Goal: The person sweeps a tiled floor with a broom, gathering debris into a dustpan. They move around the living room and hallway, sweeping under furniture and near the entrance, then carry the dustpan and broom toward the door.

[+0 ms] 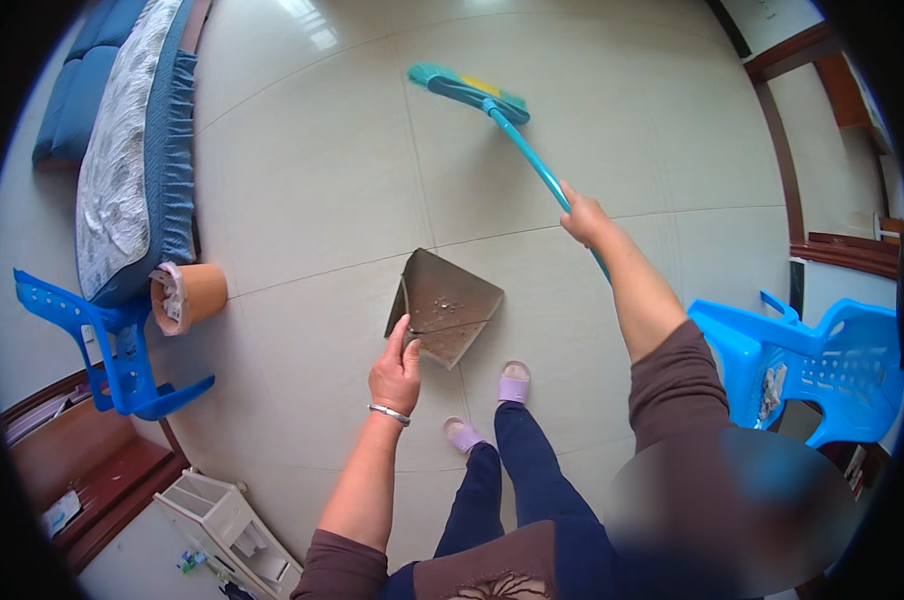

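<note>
My left hand (397,370) grips the handle of a grey metal dustpan (447,300) that rests tilted on the tiled floor just ahead of my feet. A silver bangle circles that wrist. My right hand (584,216) reaches forward and holds the blue-green handle of a broom (469,92). Its teal brush head lies on the floor well beyond the dustpan. Some dirt shows inside the pan. My feet wear light purple slippers (513,382).
A sofa or bed (132,150) with a blue frilled cover runs along the left. An orange waste bin (194,292) stands by it. One blue plastic chair (112,345) is at left, another (812,365) at right. A white rack (234,528) sits at the lower left.
</note>
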Demonstrator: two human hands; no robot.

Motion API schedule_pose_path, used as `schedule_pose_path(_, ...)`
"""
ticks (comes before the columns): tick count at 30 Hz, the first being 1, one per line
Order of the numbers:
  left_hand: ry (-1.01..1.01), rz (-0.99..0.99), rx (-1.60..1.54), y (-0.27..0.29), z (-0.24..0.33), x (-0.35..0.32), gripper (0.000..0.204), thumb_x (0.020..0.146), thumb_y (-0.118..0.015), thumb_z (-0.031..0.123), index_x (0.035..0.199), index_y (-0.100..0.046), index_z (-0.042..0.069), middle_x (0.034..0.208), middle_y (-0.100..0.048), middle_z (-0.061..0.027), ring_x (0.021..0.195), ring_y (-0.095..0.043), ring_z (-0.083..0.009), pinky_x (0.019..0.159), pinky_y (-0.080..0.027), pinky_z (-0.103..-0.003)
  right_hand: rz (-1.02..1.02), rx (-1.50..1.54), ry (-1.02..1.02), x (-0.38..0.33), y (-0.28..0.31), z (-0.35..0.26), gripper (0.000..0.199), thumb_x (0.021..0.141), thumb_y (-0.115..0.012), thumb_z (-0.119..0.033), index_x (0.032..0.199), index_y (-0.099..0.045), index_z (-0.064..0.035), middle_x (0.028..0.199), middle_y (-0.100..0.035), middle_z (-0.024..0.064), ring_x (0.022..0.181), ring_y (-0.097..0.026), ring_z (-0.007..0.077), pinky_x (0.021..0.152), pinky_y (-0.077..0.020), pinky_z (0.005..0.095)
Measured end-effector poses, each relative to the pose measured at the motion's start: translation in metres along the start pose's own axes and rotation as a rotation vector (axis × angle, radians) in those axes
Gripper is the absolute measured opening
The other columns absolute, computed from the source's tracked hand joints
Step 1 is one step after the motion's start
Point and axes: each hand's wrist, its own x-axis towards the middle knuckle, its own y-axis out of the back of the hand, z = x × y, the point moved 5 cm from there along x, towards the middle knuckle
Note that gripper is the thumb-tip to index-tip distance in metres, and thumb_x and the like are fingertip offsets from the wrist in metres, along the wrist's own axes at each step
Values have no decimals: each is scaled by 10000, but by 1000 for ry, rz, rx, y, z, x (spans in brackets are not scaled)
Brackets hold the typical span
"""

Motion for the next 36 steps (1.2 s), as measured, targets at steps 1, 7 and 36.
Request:
schedule_pose_path(1,6,-7,-9,0,1,2,395,891,-515,295,1282,-469,260,713,-608,-139,584,-570,-329,518,-437,-399,-35,-9,-10,3,-10,-8,659,793,-523,-98,1395,-256,-123,919,-606,251,808,-612,359,718,-490,444)
schedule_pose_path(7,57,-29,-6,-3,-1,6,400,893,-500,335,1288,-456,291,718,-624,-124,603,-585,-332,520,-445,-408,-310,-123,125,-80,-108,57,678,781,-526,-107,1401,-251,-115,896,-604,235,724,-601,298,638,-491,409)
schedule_pose_path(36,291,26,-9,85,-85,-134,386,886,-497,339,1267,-469,287,894,-652,-110,790,-613,-327,676,-473,-409,-136,-107,124,-171,-116,-53,636,779,-504,-85,1375,-281,-98,788,-614,196,583,-614,267,489,-505,395)
